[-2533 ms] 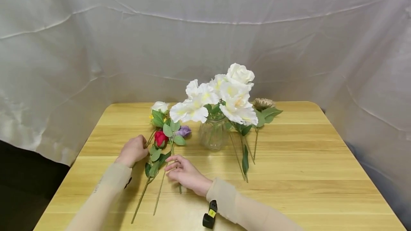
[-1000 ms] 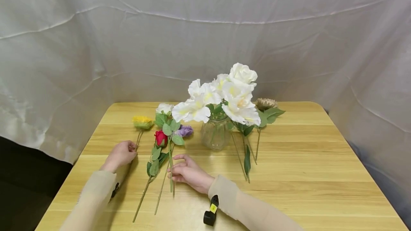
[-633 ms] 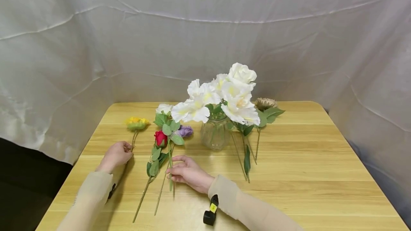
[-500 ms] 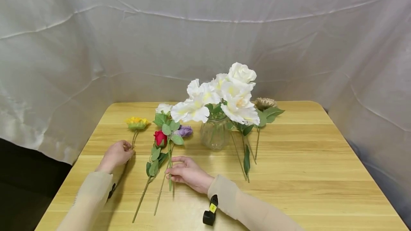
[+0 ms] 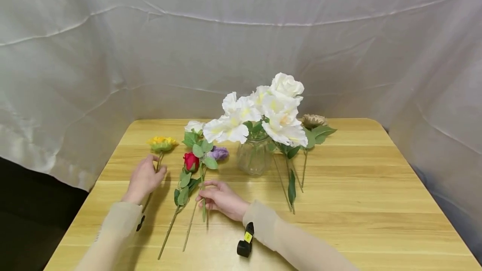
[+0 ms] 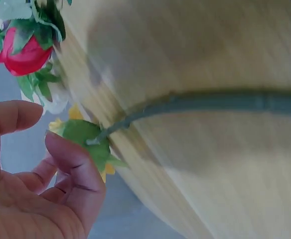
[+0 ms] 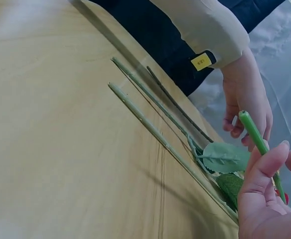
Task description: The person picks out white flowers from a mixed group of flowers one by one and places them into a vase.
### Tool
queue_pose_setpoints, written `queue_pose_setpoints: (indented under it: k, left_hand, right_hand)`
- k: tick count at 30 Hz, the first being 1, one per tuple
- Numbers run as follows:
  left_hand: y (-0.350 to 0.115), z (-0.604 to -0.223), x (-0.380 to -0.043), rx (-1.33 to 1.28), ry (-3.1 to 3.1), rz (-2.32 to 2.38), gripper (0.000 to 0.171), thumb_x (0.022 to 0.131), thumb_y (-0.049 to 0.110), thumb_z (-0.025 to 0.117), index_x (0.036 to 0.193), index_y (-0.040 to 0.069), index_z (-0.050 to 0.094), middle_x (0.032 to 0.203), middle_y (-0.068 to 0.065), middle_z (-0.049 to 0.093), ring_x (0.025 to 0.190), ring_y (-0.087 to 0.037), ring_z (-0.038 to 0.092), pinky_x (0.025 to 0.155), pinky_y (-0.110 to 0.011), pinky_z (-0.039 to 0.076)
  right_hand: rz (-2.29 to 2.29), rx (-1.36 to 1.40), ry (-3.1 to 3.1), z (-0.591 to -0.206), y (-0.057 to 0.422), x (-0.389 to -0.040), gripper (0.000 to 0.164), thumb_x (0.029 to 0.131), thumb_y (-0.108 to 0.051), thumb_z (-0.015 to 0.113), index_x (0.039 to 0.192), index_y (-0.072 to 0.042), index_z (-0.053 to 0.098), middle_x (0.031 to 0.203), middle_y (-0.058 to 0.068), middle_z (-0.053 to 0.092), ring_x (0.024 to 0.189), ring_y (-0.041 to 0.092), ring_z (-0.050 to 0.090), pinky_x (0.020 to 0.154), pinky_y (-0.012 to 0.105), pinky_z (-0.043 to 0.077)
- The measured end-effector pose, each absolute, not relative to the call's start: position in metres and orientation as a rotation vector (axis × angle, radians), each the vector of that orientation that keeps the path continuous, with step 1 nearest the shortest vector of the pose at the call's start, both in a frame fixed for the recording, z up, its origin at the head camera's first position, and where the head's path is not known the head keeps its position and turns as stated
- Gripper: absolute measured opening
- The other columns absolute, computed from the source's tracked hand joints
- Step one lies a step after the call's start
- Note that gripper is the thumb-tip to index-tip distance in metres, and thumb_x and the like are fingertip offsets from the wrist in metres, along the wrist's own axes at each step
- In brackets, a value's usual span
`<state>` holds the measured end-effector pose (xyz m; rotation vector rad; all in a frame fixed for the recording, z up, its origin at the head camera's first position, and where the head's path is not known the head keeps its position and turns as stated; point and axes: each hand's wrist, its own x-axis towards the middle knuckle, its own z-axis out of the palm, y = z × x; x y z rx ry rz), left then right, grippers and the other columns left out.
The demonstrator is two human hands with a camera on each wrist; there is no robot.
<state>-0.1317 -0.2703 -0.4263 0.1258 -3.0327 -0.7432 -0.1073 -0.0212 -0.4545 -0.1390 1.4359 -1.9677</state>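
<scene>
My left hand (image 5: 144, 179) is beside the stem of a yellow sunflower (image 5: 162, 143) lying at the table's left. In the left wrist view its thumb and index finger stand apart, with no stem between them. My right hand (image 5: 224, 200) pinches a green flower stem (image 7: 252, 130) near its lower end. That stem runs up among round leaves (image 5: 198, 150) toward a white rose (image 5: 193, 126); its bloom is hard to tell among the overlapping flowers. A red rose (image 5: 191, 161) and a purple flower (image 5: 219, 153) lie close by.
A clear glass vase (image 5: 253, 160) holding several large white flowers (image 5: 278, 116) stands at mid-table. Right of it lie a brownish flower (image 5: 314, 120) and loose stems (image 5: 291, 191). Grey cloth (image 5: 241, 45) hangs behind the wooden table (image 5: 357, 204).
My left hand drew the sunflower leftward, away from the other flowers, then let go of its stem. My right hand has taken the green stem and stays in about the same place.
</scene>
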Motion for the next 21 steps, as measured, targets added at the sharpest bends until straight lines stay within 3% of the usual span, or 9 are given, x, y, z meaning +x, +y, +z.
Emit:
queue_pose_setpoints:
  k: [9, 16, 21]
  left_hand:
    - [-0.265, -0.433, -0.132, 0.13, -3.029, -0.795, 0.041, 0.091, 0.021, 0.056, 0.119, -0.008, 0.047, 0.092, -0.021, 0.059, 0.075, -0.03, 0.055, 0.065, -0.046, 0.048]
    - [-0.265, -0.432, -0.132, 0.131, -3.032, -0.807, 0.04, 0.092, 0.021, 0.055, 0.118, -0.008, 0.047, 0.091, -0.021, 0.059, 0.077, -0.031, 0.055, 0.066, -0.047, 0.047]
    - [-0.266, -0.431, -0.132, 0.158, -3.055, -0.809, 0.04, 0.092, 0.022, 0.054, 0.12, -0.007, 0.047, 0.084, -0.016, 0.057, 0.07, -0.026, 0.052, 0.061, -0.041, 0.046]
  right_hand:
    - [-1.957, -0.079, 1.487, -0.454, -0.032, -0.123, 0.048, 0.092, -0.014, 0.06, 0.132, 0.0, 0.038, 0.099, 0.02, 0.067, 0.068, 0.014, 0.061, 0.057, 0.018, 0.048]
    - [-1.9, -0.065, 1.634, -0.453, -0.039, -0.131, 0.039, 0.095, -0.028, 0.056, 0.128, -0.009, 0.046, 0.09, 0.009, 0.071, 0.049, 0.01, 0.052, 0.038, 0.015, 0.035]
    - [-1.886, -0.07, 1.684, -0.456, -0.041, -0.132, 0.033, 0.099, -0.034, 0.048, 0.126, -0.016, 0.05, 0.089, 0.007, 0.071, 0.046, 0.01, 0.051, 0.038, 0.016, 0.034]
